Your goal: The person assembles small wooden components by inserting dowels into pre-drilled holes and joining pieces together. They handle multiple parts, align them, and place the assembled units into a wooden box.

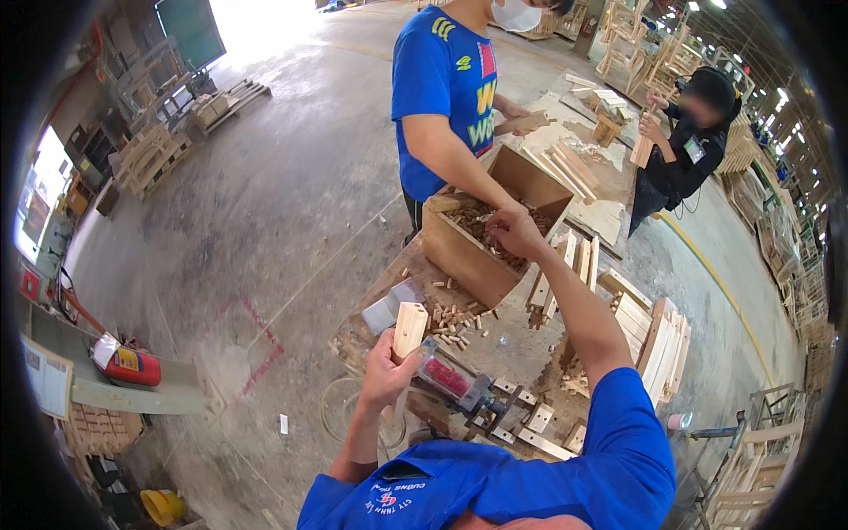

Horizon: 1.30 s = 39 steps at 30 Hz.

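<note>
Because its drilled upper end is turned up and outward, the pale wooden block [410, 330] shows its dark holes to the wearer, above the near left edge of the workbench [526, 349]. The left hand [385, 376] has it firmly, fingers closed around the lower part, which leaves the holed end uncovered. Just beside it lies a clear cylinder [446, 377] with red contents, its far end near the gripping fingers.

Loose dowels [453, 325] are scattered past the block, within easy reach. Beyond them, an open wooden box [468, 265] holds many more; its tall walls presumably stop them rolling away. The right hand [518, 235] reaches down into it with bent fingers; whether they pinch a dowel cannot be told. A co-worker in a blue T-shirt [433, 79] also stretches an arm over the box, that hand mostly hidden behind the wearer's.

To the right, wooden strips [652, 346] lie side by side, probably to keep them tidy. Farther off, a person in dark clothing [685, 168] holds wood upright.
</note>
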{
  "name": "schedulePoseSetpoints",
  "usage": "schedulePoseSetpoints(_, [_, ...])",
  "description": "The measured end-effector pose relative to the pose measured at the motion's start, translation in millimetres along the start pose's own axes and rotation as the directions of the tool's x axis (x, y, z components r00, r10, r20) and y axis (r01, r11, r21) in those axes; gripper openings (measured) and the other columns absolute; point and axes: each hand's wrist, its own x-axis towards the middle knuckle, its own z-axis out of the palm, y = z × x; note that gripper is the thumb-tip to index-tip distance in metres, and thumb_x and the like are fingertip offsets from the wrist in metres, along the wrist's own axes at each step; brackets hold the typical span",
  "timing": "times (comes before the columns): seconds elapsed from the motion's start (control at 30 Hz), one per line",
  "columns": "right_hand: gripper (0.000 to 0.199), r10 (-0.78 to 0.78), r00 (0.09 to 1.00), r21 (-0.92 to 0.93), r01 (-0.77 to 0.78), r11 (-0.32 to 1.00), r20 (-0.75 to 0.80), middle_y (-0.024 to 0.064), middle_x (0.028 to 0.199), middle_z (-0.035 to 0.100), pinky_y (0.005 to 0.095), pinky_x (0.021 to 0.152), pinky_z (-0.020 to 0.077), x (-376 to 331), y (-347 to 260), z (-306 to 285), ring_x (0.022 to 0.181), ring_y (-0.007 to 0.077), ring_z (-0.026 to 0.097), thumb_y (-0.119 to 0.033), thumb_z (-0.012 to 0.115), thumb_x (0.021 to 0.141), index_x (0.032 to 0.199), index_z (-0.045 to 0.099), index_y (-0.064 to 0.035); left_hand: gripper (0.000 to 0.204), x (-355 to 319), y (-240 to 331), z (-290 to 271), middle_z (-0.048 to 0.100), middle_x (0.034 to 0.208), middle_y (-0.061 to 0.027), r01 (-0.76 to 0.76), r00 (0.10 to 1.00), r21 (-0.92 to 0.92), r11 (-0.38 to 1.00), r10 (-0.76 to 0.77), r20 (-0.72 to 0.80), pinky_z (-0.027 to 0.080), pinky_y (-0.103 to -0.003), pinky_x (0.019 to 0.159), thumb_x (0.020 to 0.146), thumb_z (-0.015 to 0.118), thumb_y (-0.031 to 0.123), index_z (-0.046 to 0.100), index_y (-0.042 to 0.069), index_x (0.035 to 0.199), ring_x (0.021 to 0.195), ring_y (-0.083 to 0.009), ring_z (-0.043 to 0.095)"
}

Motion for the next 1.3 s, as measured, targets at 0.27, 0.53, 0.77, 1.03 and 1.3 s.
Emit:
schedulePoseSetpoints(0.27, [0.014,0.087,0.996,1.000,0.019,0.004,-0.020,0.0085,0.109,0.075,0.0295,0.072,0.0652,-102.9,-36.7,-12.3,0.100,0.0243,0.076,-0.013,0.066,0.104,0.115,0.067,-0.0052,0.041,1.7,14.0,19.7,0.064,0.100,-0.0011,0.050,0.985,0.089,0.995,-0.064,0.162,0.052,-0.028,0.079,0.093,0.077,0.016,0.061,0.002,0.128,0.088,-0.0089,0.061])
schedulePoseSetpoints(0.53, [0.016,0.145,0.989,0.976,0.002,0.218,-0.034,0.0013,0.092,0.069,0.0205,0.047,0.0365,-198.7,-61.1,10.1,0.067,0.0040,0.051,-0.015,0.068,0.104,0.117,0.073,-0.0069,0.052,6.0,24.1,44.1,0.069,0.112,-0.0146,-0.291,0.937,0.417,0.861,0.169,0.305,0.053,-0.035,0.091,0.090,0.082,0.025,0.060,-0.002,0.128,0.102,-0.0171,0.066])
schedulePoseSetpoints(0.77, [0.018,-0.128,0.936,0.415,0.264,0.871,-0.329,-0.0028,0.100,0.073,0.0223,0.064,0.0467,-254.1,-96.1,-7.9,0.071,0.0039,0.055,-0.005,0.076,0.098,0.116,0.075,-0.0062,0.054,0.2,58.9,72.0,0.069,0.087,-0.0100,-0.363,0.894,0.436,0.823,0.175,0.413,0.052,-0.037,0.071,0.083,0.090,0.033,0.063,0.001,0.117,0.078,-0.0223,0.066])
schedulePoseSetpoints(1.03, [0.019,-0.317,0.913,0.060,0.342,0.938,-0.255,0.0072,0.095,0.074,0.0293,0.068,0.0515,-277.6,-122.5,-21.8,0.079,0.0170,0.066,0.000,0.076,0.094,0.112,0.075,-0.0072,0.048,-3.4,76.8,80.6,0.066,0.080,-0.0060,-0.303,0.848,0.331,0.894,0.094,0.522,0.051,-0.032,0.065,0.081,0.093,0.022,0.066,0.003,0.115,0.072,-0.0119,0.062])
schedulePoseSetpoints(1.3, [0.016,-0.382,0.915,-0.119,0.368,0.922,-0.130,0.0141,0.097,0.074,0.0413,0.074,0.0585,-290.4,-133.7,-32.1,0.090,0.0350,0.072,-0.004,0.074,0.093,0.109,0.071,-0.0075,0.044,-6.3,77.9,81.4,0.066,0.081,-0.0059,-0.259,0.828,0.286,0.922,0.060,0.557,0.050,-0.031,0.065,0.081,0.093,0.021,0.067,0.001,0.110,0.071,-0.0119,0.062])
